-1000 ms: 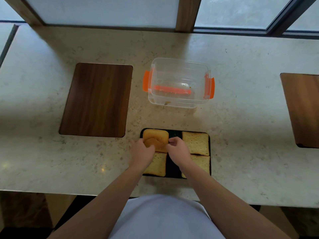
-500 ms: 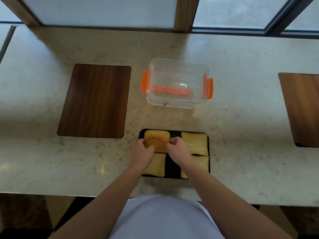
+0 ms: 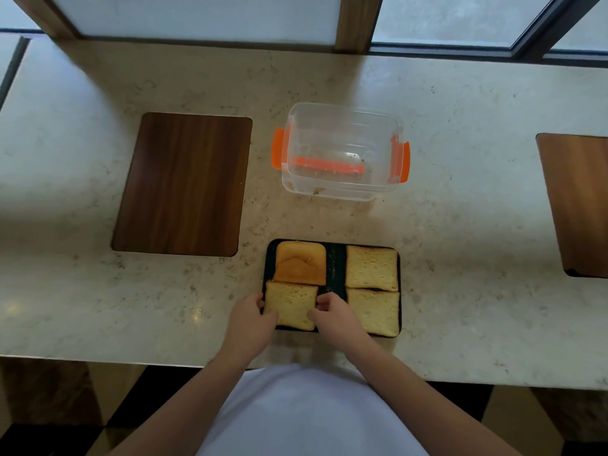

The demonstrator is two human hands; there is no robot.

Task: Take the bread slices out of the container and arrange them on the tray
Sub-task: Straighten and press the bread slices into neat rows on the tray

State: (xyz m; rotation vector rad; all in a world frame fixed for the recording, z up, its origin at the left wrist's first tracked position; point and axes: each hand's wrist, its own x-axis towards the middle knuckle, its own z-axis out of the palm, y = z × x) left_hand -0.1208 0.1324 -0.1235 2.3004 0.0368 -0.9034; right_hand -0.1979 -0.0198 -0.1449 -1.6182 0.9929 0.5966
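Both hands' grip pinched the near-left bread slice on the black tray: left hand, right hand.
Soft, light and porous, it likely wanted gentle edge holds; three more slices filled the tray, the clear orange-latched container looked empty on the stone counter.

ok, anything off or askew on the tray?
Mostly tidy. The far-left slice is darker, crust-side up and creased, unlike the three pale ones, and overlaps the near-left slice. A few crumbs remain in the empty container.
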